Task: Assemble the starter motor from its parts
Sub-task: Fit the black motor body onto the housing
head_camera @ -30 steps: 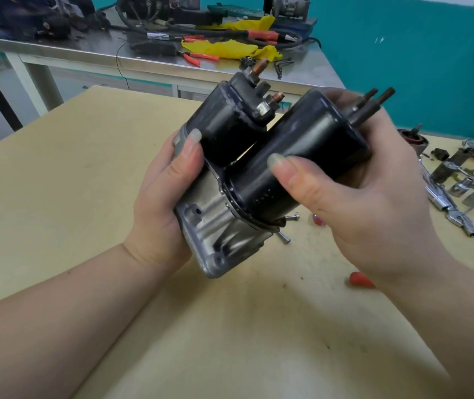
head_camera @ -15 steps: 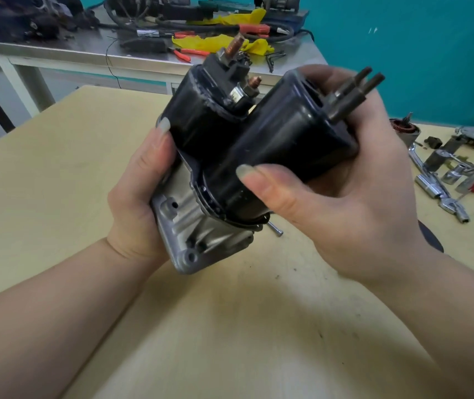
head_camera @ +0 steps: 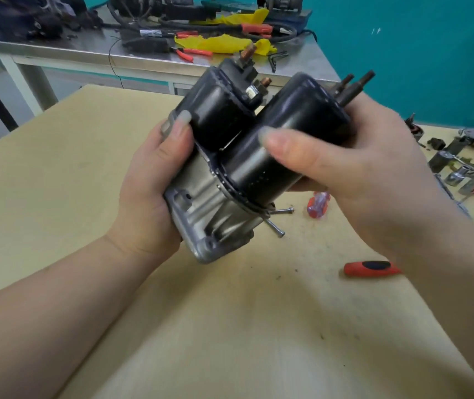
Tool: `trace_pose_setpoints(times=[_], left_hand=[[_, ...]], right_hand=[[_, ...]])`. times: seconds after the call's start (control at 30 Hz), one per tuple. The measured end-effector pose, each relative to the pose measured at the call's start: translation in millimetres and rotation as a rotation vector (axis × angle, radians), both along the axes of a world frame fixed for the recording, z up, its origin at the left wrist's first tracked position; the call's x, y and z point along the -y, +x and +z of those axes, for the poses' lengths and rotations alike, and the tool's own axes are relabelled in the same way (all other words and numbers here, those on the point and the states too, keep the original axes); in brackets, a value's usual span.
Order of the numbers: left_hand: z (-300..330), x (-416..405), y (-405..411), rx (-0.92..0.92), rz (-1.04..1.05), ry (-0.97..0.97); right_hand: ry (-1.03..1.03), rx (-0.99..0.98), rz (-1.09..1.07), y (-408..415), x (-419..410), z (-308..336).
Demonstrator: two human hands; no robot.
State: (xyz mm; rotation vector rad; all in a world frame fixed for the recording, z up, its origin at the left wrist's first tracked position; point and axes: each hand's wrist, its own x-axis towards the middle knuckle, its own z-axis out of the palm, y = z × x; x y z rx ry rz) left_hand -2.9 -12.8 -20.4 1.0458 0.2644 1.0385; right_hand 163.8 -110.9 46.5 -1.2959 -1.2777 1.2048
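Held above the matte tan wooden table [head_camera: 57, 197], the starter motor [head_camera: 247, 156] pairs two smooth black cylinders with a ribbed cast grey metal housing at 7 o'clock. Copper-tipped studs crown the shorter cylinder; two dark rods jut toward 1 o'clock. The left hand [head_camera: 152, 194] grips the housing; the right hand [head_camera: 353, 159] wraps the longer cylinder.

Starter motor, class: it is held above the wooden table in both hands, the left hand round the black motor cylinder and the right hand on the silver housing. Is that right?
Not quite: the hands are swapped. In the head view the left hand holds the silver housing, and the right hand grips the black motor cylinder. Both hold it above the wooden table.
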Motion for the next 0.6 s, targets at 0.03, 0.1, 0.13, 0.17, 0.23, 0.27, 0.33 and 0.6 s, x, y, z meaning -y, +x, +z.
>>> trace_pose_setpoints(times=[0.03,0.1,0.13,0.17,0.23,0.27,0.33,0.6], left_hand=[[-4,-1,2,0.024,-0.049,-0.040],[-2,4,7,-0.033,-0.148,-0.092],[0,7,9,-0.066,-0.168,-0.107],[1,8,8,-0.125,-0.188,-0.089],[-3,2,6,-0.227,-0.232,-0.005],[-2,-1,5,-0.277,-0.241,0.029],[-1,-3,6,-0.348,-0.267,0.026],[4,-2,3,-0.200,-0.439,-0.148]], right_hand=[[0.060,-0.041,-0.073,1,2,-1],[0.208,0.013,-0.257,16,2,-10],[0.224,0.011,-0.297,20,2,-14],[0.206,-0.018,-0.321,23,0,-19],[0.132,-0.078,-0.336,28,-4,-23],[0.107,-0.108,-0.348,31,-5,-25],[0.082,-0.136,-0.363,35,-6,-26],[-0.011,-0.105,-0.455,41,-13,-25]])
